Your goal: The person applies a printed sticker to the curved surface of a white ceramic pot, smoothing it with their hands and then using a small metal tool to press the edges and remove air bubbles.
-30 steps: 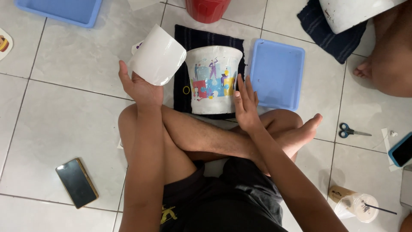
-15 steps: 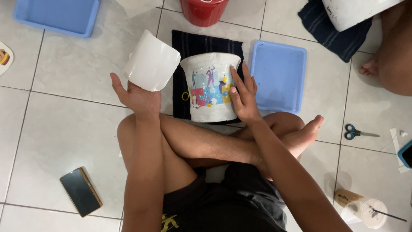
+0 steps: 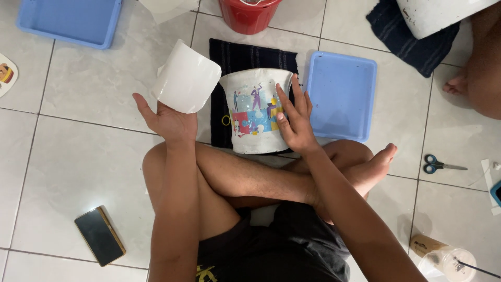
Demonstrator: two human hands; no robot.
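I sit cross-legged on a tiled floor. A white pot point(image 3: 254, 112) with a colourful picture on its side lies on a dark cloth point(image 3: 245, 57) in front of my legs. My right hand point(image 3: 295, 117) presses flat against the picture, fingers spread. My left hand point(image 3: 167, 117) is raised to the left of the pot and holds a curled white sheet point(image 3: 185, 78) by its lower edge.
A blue tray point(image 3: 342, 94) lies right of the pot, another blue tray point(image 3: 70, 21) at the far left. A red bucket point(image 3: 248, 13) stands behind the cloth. Scissors point(image 3: 441, 164), a phone point(image 3: 99, 235) and a plastic cup point(image 3: 451, 263) lie on the floor. Another person's leg point(image 3: 477, 78) shows at right.
My left hand has carried the white sheet further left, away from the pot. My right hand has slid a little higher on the picture.
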